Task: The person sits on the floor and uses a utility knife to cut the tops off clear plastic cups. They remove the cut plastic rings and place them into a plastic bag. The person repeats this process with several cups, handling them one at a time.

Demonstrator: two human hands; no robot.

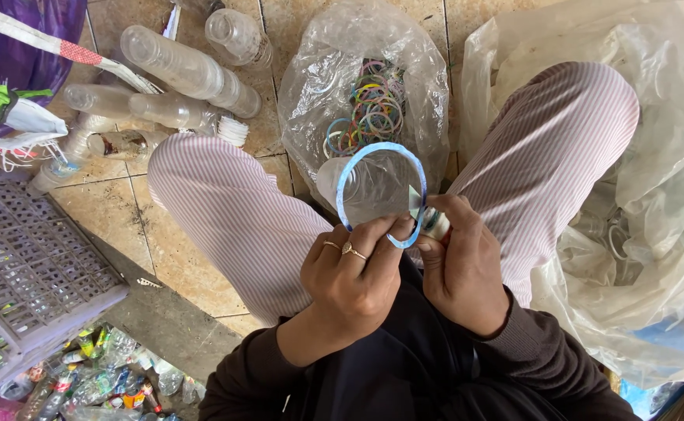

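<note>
The left hand (350,277) is pinching a pale blue plastic ring (381,195) at its lower edge, fingers (381,234) clamped on the band and holding it up over the lap. The right hand (459,265) is closed around a clear cup (361,187), gripping it by a part with a green and white label; the cup's body is showing through the ring. The ring seems to be sitting loose around or just in front of the cup, so I judge the pulling-off to be nearly finished, though I cannot tell whether the two are still touching.

As for what is done: a clear bag (311,93) is lying open on the floor between the knees, and a heap of coloured rings (373,109) is sitting inside it, so a fair number appear to be stripped already. The blue ring is not yet in that bag.

What looks left: several clear bottles (178,70) are lying on the tiles at the upper left, near a grey crate (30,265), and more plastic is showing at the lower left. A large crumpled sheet of clear plastic (654,195) is filling the right side with more containers dimly visible in it; whether those are finished or waiting, I cannot tell.
</note>
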